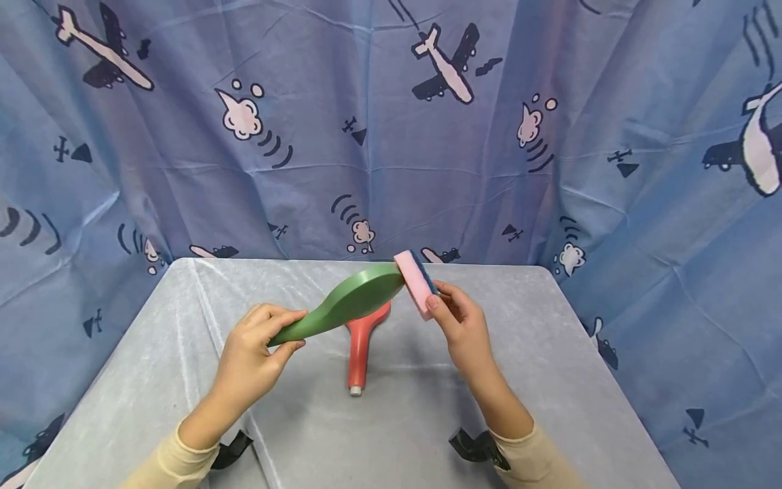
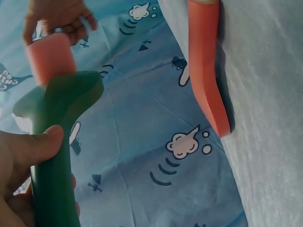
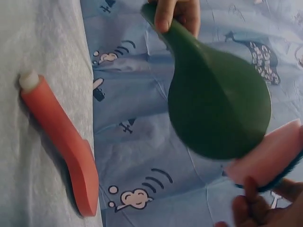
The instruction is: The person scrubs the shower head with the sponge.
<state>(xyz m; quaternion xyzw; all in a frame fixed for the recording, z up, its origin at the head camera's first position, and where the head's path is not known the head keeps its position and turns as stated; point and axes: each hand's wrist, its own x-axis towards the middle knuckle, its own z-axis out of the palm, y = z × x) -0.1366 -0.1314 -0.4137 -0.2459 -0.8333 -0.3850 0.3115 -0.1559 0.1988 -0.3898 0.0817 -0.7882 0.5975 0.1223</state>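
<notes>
A green water scoop (image 1: 360, 295) is held up over the table, its round bowl toward the right. My left hand (image 1: 255, 350) pinches its handle between thumb and fingers. In my right hand (image 1: 464, 329) is a pink sponge (image 1: 415, 282) with a dark blue scouring side, gripped by its lower end. The sponge's pink face meets the far rim of the bowl. From the right wrist, the scoop's rounded side (image 3: 218, 99) shows, with the sponge (image 3: 265, 153) at its edge.
A red handheld shower head (image 1: 359, 350) with a white end lies on the table below the scoop, its head partly hidden by it. The grey cloth-covered table (image 1: 519, 367) ends at a blue airplane-print curtain (image 1: 379, 149). Black straps (image 1: 473, 446) hang at both wrists.
</notes>
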